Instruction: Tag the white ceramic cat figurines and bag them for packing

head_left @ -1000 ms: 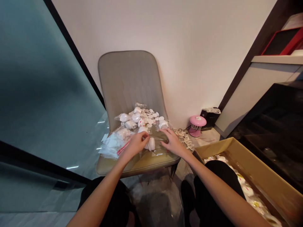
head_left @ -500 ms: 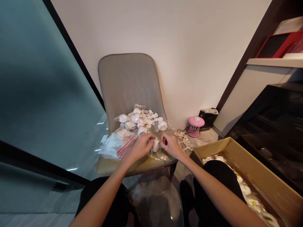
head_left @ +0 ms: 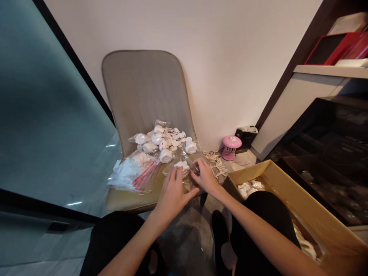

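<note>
small white round piece [head_left: 183, 168] sits inside a clear bag [head_left: 170, 171] at the chair seat's [head_left: 129, 196] front edge; left hand [head_left: 172, 191] lies open and flat on the bag; right hand [head_left: 204, 177] pinches the bag's edge just beside it (fingers curled shut); pile of white pieces [head_left: 161, 140] behind, cardboard box [head_left: 287, 188] off right

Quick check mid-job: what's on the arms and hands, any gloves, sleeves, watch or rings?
The left hand and right hand are bare, no gloves. Both forearms show no sleeves within the frame. No watch, bracelet or ring is visible.
</note>
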`<action>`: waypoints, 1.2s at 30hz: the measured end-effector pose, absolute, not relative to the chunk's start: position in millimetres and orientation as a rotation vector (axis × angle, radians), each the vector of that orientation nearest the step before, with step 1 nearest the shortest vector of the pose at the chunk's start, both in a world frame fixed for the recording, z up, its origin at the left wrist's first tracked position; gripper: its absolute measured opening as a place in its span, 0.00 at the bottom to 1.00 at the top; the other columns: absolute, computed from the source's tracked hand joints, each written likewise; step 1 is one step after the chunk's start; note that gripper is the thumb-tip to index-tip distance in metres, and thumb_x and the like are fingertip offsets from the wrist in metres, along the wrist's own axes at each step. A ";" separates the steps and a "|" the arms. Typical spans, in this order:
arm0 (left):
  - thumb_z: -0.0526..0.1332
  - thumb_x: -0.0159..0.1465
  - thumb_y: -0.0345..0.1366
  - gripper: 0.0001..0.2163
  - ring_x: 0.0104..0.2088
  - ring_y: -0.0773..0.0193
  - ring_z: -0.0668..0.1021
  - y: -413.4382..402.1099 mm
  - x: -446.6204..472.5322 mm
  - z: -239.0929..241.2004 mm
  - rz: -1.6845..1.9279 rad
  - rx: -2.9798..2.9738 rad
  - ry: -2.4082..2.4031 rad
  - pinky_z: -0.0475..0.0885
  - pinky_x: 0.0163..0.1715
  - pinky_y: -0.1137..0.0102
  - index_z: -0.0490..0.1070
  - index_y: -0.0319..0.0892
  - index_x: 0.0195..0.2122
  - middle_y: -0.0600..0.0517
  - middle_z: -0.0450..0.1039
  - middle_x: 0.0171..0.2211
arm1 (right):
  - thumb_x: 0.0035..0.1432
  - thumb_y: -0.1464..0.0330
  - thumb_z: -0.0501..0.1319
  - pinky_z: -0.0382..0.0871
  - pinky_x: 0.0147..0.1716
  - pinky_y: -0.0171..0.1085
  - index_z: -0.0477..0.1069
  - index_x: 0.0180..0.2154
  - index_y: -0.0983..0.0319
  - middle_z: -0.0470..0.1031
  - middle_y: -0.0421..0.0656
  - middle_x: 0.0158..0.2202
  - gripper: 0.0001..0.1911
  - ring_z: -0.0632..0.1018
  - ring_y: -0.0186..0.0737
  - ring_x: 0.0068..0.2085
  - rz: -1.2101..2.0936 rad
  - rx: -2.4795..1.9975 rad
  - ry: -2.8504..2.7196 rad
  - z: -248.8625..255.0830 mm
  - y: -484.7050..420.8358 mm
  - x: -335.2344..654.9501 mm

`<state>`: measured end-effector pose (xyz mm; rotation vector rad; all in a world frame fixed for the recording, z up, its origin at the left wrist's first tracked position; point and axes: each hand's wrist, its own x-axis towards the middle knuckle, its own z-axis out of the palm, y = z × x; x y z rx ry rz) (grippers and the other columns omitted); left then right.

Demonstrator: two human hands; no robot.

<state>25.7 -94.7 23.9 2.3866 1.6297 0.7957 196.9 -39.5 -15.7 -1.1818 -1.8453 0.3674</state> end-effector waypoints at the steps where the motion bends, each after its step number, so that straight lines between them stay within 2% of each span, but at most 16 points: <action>1: 0.66 0.59 0.48 0.35 0.65 0.42 0.62 -96.5 30.3 18.7 0.784 2.407 1.649 0.62 0.60 0.49 0.54 0.42 0.64 0.37 0.59 0.63 | 0.59 0.68 0.60 0.66 0.44 0.39 0.65 0.47 0.60 0.71 0.46 0.44 0.14 0.73 0.44 0.45 0.383 -1.162 -1.863 -16.1 -38.7 196.5; 3: 0.65 0.61 0.43 0.35 0.68 0.41 0.56 -96.4 38.8 10.6 0.768 2.436 1.708 0.60 0.61 0.46 0.51 0.40 0.65 0.34 0.53 0.66 | 0.58 0.69 0.61 0.67 0.44 0.39 0.64 0.50 0.60 0.71 0.47 0.46 0.18 0.73 0.44 0.45 0.416 -1.140 -1.898 -17.8 -35.8 195.9; 4: 0.63 0.62 0.40 0.34 0.68 0.40 0.55 -95.0 42.2 8.0 0.771 2.444 1.738 0.59 0.62 0.46 0.51 0.39 0.66 0.33 0.52 0.67 | 0.58 0.69 0.61 0.67 0.41 0.38 0.65 0.49 0.60 0.72 0.46 0.44 0.16 0.74 0.43 0.43 0.429 -1.143 -1.907 -19.0 -33.9 195.6; 8: 0.59 0.63 0.31 0.29 0.69 0.40 0.51 -86.1 46.4 5.5 0.848 2.443 1.809 0.59 0.63 0.47 0.52 0.38 0.65 0.34 0.48 0.68 | 0.58 0.73 0.57 0.62 0.32 0.34 0.66 0.35 0.60 0.70 0.39 0.30 0.03 0.70 0.38 0.31 0.430 -1.159 -1.888 -22.1 -28.8 193.1; 12: 0.55 0.62 0.25 0.29 0.69 0.44 0.53 -79.6 41.7 3.8 0.896 2.449 1.776 0.59 0.64 0.49 0.52 0.39 0.65 0.36 0.50 0.67 | 0.55 0.74 0.56 0.58 0.28 0.32 0.62 0.32 0.59 0.65 0.35 0.25 0.05 0.68 0.34 0.26 0.465 -1.159 -1.846 -20.4 -32.4 192.0; 15: 0.53 0.61 0.23 0.29 0.67 0.47 0.58 -75.2 39.6 3.2 0.880 2.470 1.778 0.61 0.63 0.52 0.53 0.39 0.64 0.37 0.53 0.66 | 0.54 0.74 0.56 0.56 0.27 0.32 0.62 0.32 0.59 0.62 0.33 0.22 0.05 0.66 0.33 0.24 0.451 -1.203 -1.809 -18.8 -38.0 194.3; 17: 0.53 0.63 0.25 0.26 0.63 0.47 0.64 -72.5 39.7 5.7 0.822 2.463 1.853 0.65 0.59 0.54 0.55 0.40 0.63 0.37 0.57 0.63 | 0.54 0.74 0.56 0.55 0.27 0.32 0.62 0.33 0.59 0.62 0.33 0.22 0.05 0.66 0.33 0.23 0.425 -1.237 -1.799 -18.4 -41.0 196.8; 21: 0.55 0.66 0.32 0.19 0.49 0.49 0.76 -70.7 38.3 16.5 0.622 2.350 2.085 0.71 0.46 0.59 0.60 0.40 0.59 0.38 0.65 0.56 | 0.58 0.70 0.57 0.56 0.27 0.32 0.63 0.38 0.59 0.63 0.32 0.21 0.05 0.67 0.33 0.22 0.398 -1.312 -1.841 -19.1 -44.3 201.1; 24: 0.58 0.65 0.38 0.17 0.43 0.51 0.78 -70.4 31.5 22.9 0.526 2.263 2.144 0.70 0.39 0.63 0.63 0.40 0.54 0.40 0.70 0.50 | 0.60 0.66 0.59 0.56 0.27 0.31 0.64 0.39 0.58 0.65 0.32 0.21 0.06 0.68 0.33 0.22 0.403 -1.366 -1.882 -18.8 -45.5 202.3; 28: 0.60 0.65 0.40 0.12 0.40 0.53 0.79 -66.4 21.7 24.1 0.455 2.211 2.069 0.68 0.36 0.66 0.66 0.42 0.47 0.45 0.74 0.42 | 0.61 0.64 0.59 0.55 0.26 0.31 0.66 0.38 0.58 0.68 0.34 0.21 0.06 0.70 0.33 0.23 0.391 -1.377 -1.931 -15.6 -47.8 201.5; 36: 0.60 0.65 0.44 0.12 0.38 0.53 0.79 -63.8 29.6 18.3 0.371 2.244 2.173 0.64 0.34 0.66 0.67 0.43 0.44 0.46 0.76 0.40 | 0.60 0.64 0.60 0.52 0.26 0.32 0.70 0.37 0.59 0.73 0.38 0.25 0.05 0.71 0.34 0.25 0.315 -1.452 -2.013 -18.5 -47.7 198.5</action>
